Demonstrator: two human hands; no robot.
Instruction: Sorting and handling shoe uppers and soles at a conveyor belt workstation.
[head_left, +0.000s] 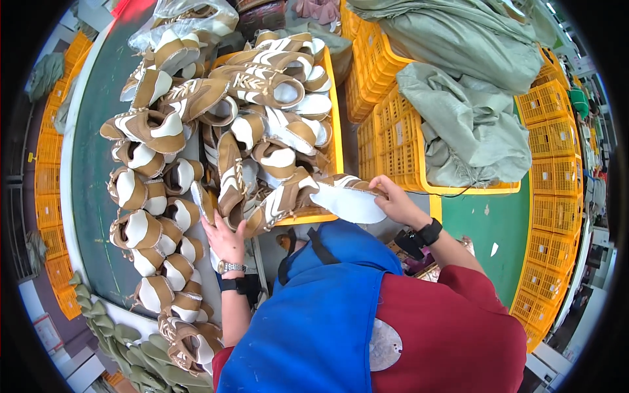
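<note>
My right hand [396,203] grips the end of a brown shoe upper [347,200], whose white underside is turned toward me over the near edge of the yellow crate [337,124]. On the left, my left hand [227,245] has its thumb and fingers apart, with the fingertips against a brown-and-white shoe upper [205,202] between the crate and the table rows. Many more brown-and-white uppers with laces, such as one upper [229,170], are heaped in the crate. Rows of similar uppers [137,229] stand along the green table [98,196].
Yellow crates [390,134] stand at the back right, one with a grey-green cloth [465,124] over it. More stacked crates [550,170] line the far right. Olive-green pieces [151,357] lie at the lower left. A clear plastic bag [190,23] of uppers sits at the table's far end.
</note>
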